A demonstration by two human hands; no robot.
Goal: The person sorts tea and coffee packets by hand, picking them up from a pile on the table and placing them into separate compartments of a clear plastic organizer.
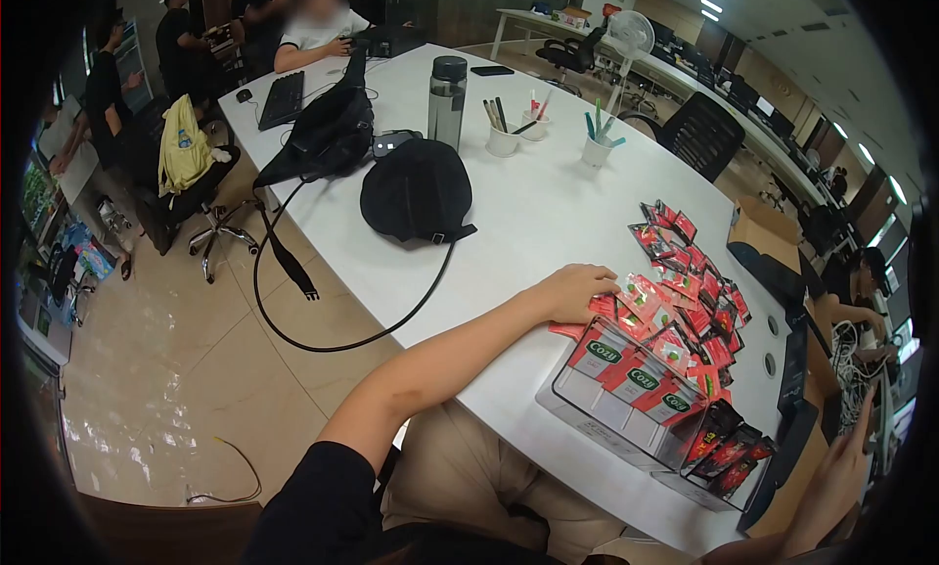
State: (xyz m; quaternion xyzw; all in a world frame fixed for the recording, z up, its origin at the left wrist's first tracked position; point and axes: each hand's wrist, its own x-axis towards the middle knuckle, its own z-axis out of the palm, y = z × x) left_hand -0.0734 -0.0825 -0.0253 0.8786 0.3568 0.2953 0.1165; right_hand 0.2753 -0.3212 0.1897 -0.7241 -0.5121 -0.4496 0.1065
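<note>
My left hand (pixel 575 293) reaches across the table with its fingers curled over red sachets (pixel 641 299) at the near left of a loose pile. Directly in front of the pile stands a clear plastic organizer box (pixel 616 423). Upright red and white packets marked "Cozy" (pixel 644 381) stand along its main part, and dark red-and-black sachets (pixel 722 448) fill the right-hand compartment. My right hand (pixel 853 452) is raised at the far right, away from the pile, seen edge-on with fingers stretched; nothing shows in it.
A black cap (pixel 419 193), black bag (pixel 328 125), water bottle (pixel 447 105) and pen cups (pixel 502 140) stand on the white table (pixel 548 208). Open cardboard boxes (pixel 768 227) line the right side. Beyond them, another person's hands (pixel 866 320) are near white cables (pixel 849 364).
</note>
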